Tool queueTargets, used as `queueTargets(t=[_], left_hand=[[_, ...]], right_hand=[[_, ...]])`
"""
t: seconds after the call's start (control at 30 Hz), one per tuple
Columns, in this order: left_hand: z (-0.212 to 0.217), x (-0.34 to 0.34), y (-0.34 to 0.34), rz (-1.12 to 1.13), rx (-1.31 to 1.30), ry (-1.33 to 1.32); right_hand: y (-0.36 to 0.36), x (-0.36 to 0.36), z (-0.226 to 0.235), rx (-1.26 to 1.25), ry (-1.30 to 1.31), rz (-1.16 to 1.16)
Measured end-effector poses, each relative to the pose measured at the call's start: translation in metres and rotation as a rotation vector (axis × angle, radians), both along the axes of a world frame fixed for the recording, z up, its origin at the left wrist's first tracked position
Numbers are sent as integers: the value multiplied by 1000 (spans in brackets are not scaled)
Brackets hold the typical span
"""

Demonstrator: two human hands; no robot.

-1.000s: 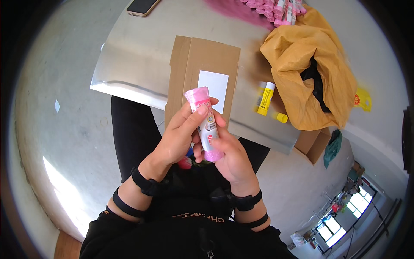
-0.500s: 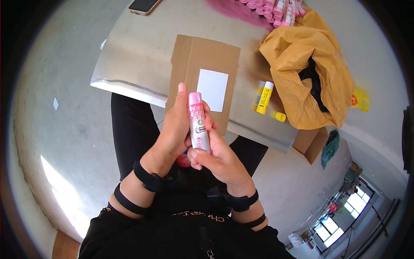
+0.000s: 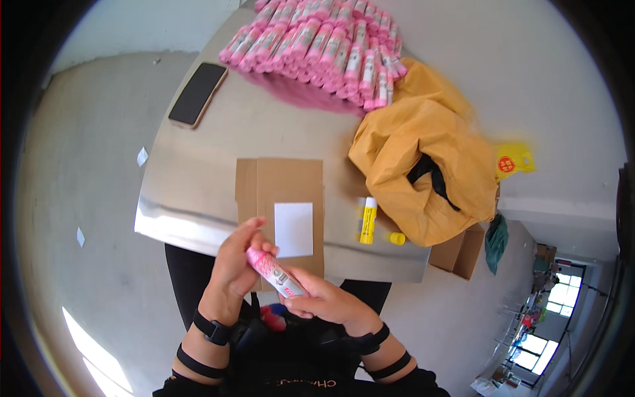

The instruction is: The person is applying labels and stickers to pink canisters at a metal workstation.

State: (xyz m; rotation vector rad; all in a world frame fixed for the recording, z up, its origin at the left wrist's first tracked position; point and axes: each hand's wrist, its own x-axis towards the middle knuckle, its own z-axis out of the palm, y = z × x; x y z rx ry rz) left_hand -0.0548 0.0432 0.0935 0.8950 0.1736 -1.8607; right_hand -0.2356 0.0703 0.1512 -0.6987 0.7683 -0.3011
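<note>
Pink plastic wraps a slim tube [image 3: 274, 272] that a seated person holds in both hands just above their lap, at the near edge of a metal counter [image 3: 198, 178]. The left hand [image 3: 237, 264] has its fingers curled and clamped around the tube's upper end, while the right hand [image 3: 324, 301] pinches the lower end from beneath, fingers closed on it. The tube lies tilted, upper end toward the counter. It looks light, rigid and smooth, likely a little slippery in its glossy label, so a grip around the middle of the barrel seems safest. On the counter just beyond the hands lies a flattened cardboard box [image 3: 281, 198] with a white label [image 3: 294, 229]. To its right stands a yellow glue stick [image 3: 368, 220] with its yellow cap [image 3: 397, 238] beside it, then a crumpled mustard-yellow bag [image 3: 423, 172]. At the far edge sits a heap of matching pink tubes [image 3: 324, 49], and a dark smartphone [image 3: 198, 94] lies to the left.
</note>
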Motion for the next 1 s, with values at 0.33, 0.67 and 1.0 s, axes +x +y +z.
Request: queueTargets(t=[0.33,0.67,1.0], left_hand=[[-83,63,-29,-11,-268,-1844],[-70,53,-35,-247,-387,-2156],[-72,46,-40,-259,-393,-2170]], right_hand=[[-213,-34,-1,-205,142,-707],[-321,-46,-35,-152,61,-837],[-322,-31,-13,-724,536,-895]])
